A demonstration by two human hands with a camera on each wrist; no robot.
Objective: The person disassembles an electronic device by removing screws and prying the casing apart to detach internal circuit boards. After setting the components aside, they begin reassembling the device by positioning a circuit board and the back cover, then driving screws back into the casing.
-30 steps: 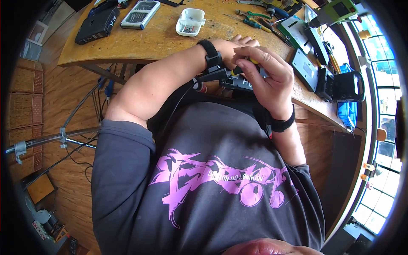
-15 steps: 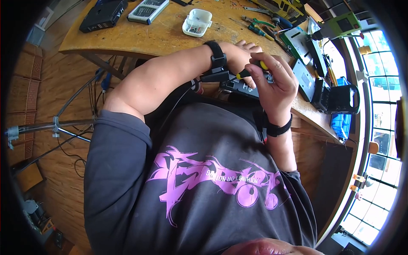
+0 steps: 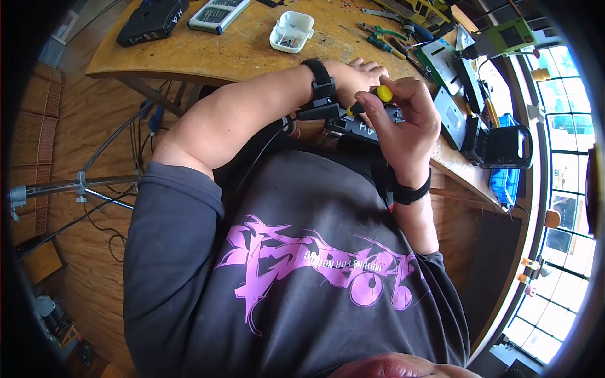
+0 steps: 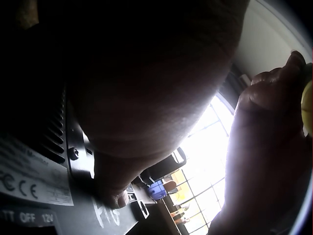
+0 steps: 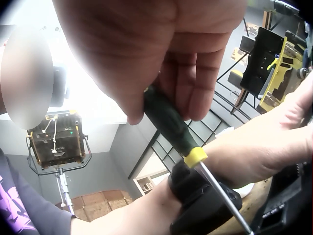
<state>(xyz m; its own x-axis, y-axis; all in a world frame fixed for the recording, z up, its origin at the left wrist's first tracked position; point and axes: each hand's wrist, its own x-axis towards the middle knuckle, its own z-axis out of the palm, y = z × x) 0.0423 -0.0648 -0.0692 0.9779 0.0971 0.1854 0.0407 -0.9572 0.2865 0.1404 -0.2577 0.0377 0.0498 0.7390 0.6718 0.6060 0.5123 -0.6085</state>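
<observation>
In the head view, my right hand (image 3: 413, 113) pinches a screwdriver (image 3: 384, 94) with a yellow end cap. Its dark green handle (image 5: 168, 120), yellow collar and bare metal shaft (image 5: 222, 196) show in the right wrist view. The tip is at the lower edge there, close by a black device (image 5: 283, 196). My left hand (image 3: 353, 80) holds that device (image 3: 353, 129), which has handwritten letters on its near side. The left thumb (image 4: 115, 193) lies on this face beside a printed label (image 4: 34, 176), vent slots and a small screw; the left fingertips are hidden in that view.
An open white box (image 3: 292, 31) with small parts stands on the wooden table (image 3: 239, 60). Left of it lie a bit set (image 3: 218, 14) and another black device (image 3: 153, 22). Pliers (image 3: 384, 44), a green drill (image 3: 501, 38) and a black case (image 3: 504, 145) crowd the right side.
The right fingers have shifted on the screwdriver, and its yellow end cap has come into fuller view. The left hand stays on the device. The head view has shifted slightly.
</observation>
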